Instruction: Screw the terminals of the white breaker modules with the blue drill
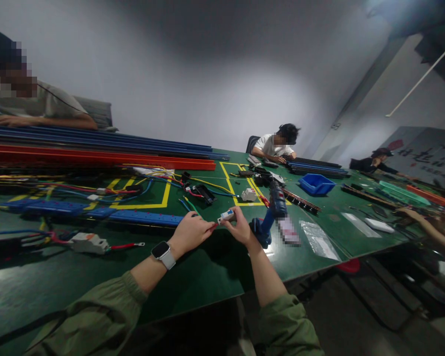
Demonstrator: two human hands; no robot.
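My left hand [191, 231], with a smartwatch on its wrist, is closed in a pinch on a red wire [214, 226] just above the green table [207, 277]. My right hand [240, 225] grips a small white and blue connector block [227, 215] at the wire's other end. The two hands almost touch over the table's near middle. A blue cordless drill [270, 217] stands right beside my right hand.
Long red and blue rails [96, 153] lie along the far left. Blue strips, loose wires and a white breaker [89, 242] sit at left. A blue bin [316, 184] and plastic bags [319, 240] are at right. Other people sit at the far side and left.
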